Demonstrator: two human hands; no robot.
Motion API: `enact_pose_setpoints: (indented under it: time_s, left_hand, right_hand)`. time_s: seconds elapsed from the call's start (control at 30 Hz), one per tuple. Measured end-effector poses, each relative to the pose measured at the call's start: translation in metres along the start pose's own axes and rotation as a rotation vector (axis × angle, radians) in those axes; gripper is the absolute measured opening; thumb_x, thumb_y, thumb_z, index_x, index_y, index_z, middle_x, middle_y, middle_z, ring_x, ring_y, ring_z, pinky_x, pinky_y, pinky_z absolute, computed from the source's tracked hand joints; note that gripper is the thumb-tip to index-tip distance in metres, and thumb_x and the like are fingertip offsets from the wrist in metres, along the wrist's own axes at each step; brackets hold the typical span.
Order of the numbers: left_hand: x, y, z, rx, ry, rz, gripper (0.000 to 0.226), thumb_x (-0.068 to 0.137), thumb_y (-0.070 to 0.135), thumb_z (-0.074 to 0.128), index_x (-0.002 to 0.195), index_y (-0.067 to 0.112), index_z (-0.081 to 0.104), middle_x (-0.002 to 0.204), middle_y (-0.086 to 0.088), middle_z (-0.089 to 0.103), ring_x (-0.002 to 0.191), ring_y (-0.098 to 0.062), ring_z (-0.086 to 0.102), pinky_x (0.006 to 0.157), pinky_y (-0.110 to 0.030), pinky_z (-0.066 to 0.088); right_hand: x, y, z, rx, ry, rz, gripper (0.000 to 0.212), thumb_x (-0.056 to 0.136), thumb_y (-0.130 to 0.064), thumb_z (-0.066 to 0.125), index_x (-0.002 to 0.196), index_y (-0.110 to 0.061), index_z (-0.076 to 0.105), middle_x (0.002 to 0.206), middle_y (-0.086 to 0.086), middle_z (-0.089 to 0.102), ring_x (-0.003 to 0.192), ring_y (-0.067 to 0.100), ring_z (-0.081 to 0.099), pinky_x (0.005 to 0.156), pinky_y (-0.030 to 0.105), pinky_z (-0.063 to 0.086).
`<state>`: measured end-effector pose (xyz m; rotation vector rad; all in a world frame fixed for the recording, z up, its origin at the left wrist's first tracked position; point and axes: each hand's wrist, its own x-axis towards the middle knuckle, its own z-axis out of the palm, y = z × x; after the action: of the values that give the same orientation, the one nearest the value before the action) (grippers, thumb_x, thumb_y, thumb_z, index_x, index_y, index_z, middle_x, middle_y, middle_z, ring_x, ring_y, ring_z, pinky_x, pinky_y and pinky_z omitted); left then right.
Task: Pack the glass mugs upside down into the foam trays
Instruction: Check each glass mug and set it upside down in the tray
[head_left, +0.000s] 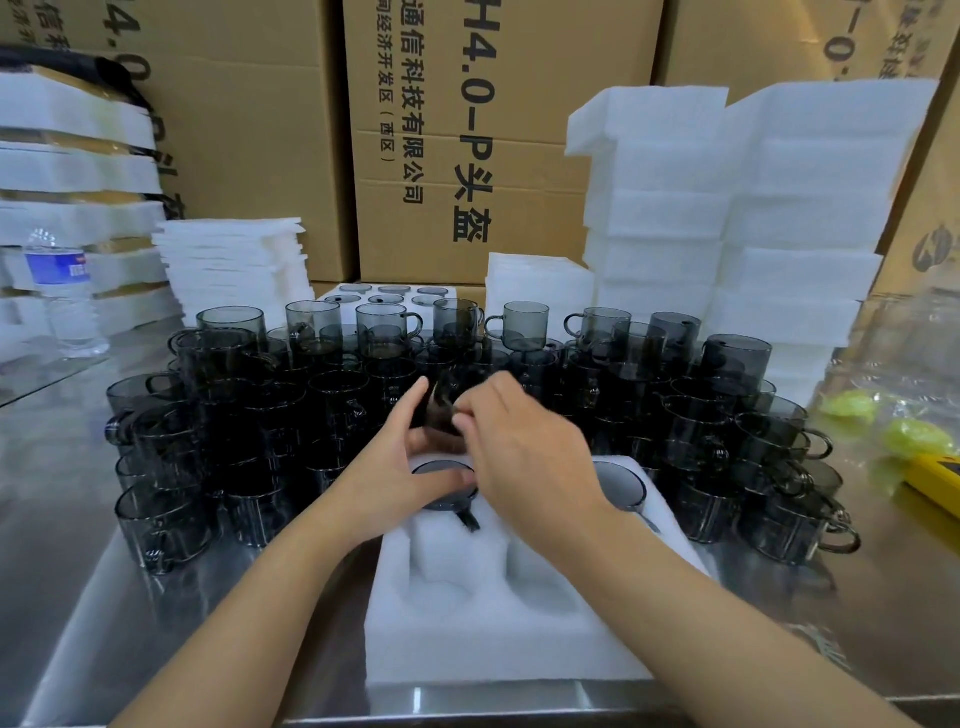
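Note:
A white foam tray (498, 618) lies at the table's near edge. Two smoky glass mugs sit upside down in its far pockets, one (444, 486) at the left and one (621, 483) at the right. Both hands meet above the tray's far edge on a blurred dark mug (441, 410). My left hand (400, 462) holds it from the left with thumb and fingers spread round it. My right hand (514, 441) pinches it from the right. Several more grey mugs (322, 384) crowd the table behind and beside the tray.
Stacks of foam trays (727, 218) rise at the right and thinner foam sheets (234, 260) at the left. A filled tray (389, 296) lies at the back. A water bottle (65, 296) stands far left. Cardboard boxes (467, 130) form the backdrop. Yellow items (914, 441) lie at the right.

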<state>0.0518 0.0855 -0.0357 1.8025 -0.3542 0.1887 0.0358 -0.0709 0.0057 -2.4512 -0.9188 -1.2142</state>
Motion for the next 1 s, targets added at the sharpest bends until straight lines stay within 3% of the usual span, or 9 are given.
enact_pose_setpoints:
  time_s: [0.1,0.23,0.33,0.5,0.63,0.87,1.0]
  left_hand:
    - [0.0005,-0.0004,0.0019,-0.079,-0.001,0.064,0.079,0.074,-0.008,0.074,0.129,0.041,0.043,0.104,0.010,0.066,0.096,-0.003,0.066,0.072,-0.023,0.054]
    - [0.0000,0.0003,0.0029,-0.111,0.008,0.080,0.069,0.078,-0.013,0.067,0.125,0.032,0.045,0.107,0.008,0.065,0.093,-0.003,0.066,0.069,-0.022,0.054]
    - [-0.0004,0.0036,0.0023,-0.084,0.030,0.143,0.063,0.078,-0.012,0.068,0.127,0.023,0.049,0.108,0.007,0.066,0.099,-0.004,0.065,0.079,-0.019,0.051]
    - [-0.0006,0.0043,0.0009,-0.072,0.051,0.191,0.073,0.074,-0.024,0.062,0.122,0.031,0.053,0.113,-0.001,0.063,0.103,-0.013,0.063,0.083,-0.020,0.050]
    - [-0.0003,0.0034,-0.0003,-0.084,0.045,0.177,0.080,0.072,-0.025,0.061,0.124,0.035,0.052,0.113,-0.002,0.065,0.104,-0.015,0.065,0.080,-0.023,0.053]
    - [0.0001,0.0039,0.0011,-0.129,0.035,0.103,0.068,0.076,-0.019,0.065,0.122,0.027,0.049,0.095,-0.003,0.072,0.092,-0.019,0.070,0.071,-0.030,0.057]
    - [-0.0013,0.0068,0.0011,-0.100,0.018,0.094,0.065,0.078,-0.015,0.065,0.120,0.033,0.050,0.083,0.008,0.072,0.082,-0.011,0.069,0.065,-0.025,0.056]
  right_hand:
    - [-0.0036,0.0018,0.0067,0.161,-0.098,-0.018,0.013,0.092,-0.017,0.056,0.092,-0.007,0.064,0.090,0.006,0.059,0.071,0.019,0.059,0.049,0.026,0.039]
    - [-0.0064,0.0056,0.0080,0.343,-0.115,0.058,0.013,0.093,-0.022,0.055,0.098,-0.013,0.063,0.097,-0.003,0.053,0.074,0.007,0.046,0.060,0.028,0.043]
    - [-0.0068,0.0055,0.0069,0.425,-0.064,0.093,0.016,0.084,-0.023,0.064,0.098,-0.016,0.062,0.099,-0.009,0.047,0.083,0.003,0.045,0.067,0.024,0.043]
    - [-0.0064,0.0071,0.0055,0.421,-0.062,0.139,0.056,0.070,-0.030,0.072,0.122,-0.020,0.053,0.117,-0.005,0.046,0.106,0.015,0.041,0.093,0.031,0.038]
    - [-0.0067,0.0069,0.0053,0.499,-0.124,0.175,0.063,0.071,-0.034,0.073,0.128,-0.027,0.047,0.122,-0.010,0.047,0.113,0.012,0.042,0.098,0.039,0.037]
    - [-0.0071,0.0084,0.0031,0.539,-0.026,0.205,0.068,0.067,-0.040,0.080,0.126,-0.023,0.050,0.110,-0.018,0.046,0.104,0.004,0.047,0.093,0.043,0.043]
    - [-0.0084,0.0096,0.0045,0.563,-0.031,0.232,0.072,0.068,-0.045,0.078,0.130,-0.027,0.046,0.111,-0.020,0.041,0.085,-0.007,0.044,0.088,0.031,0.045]
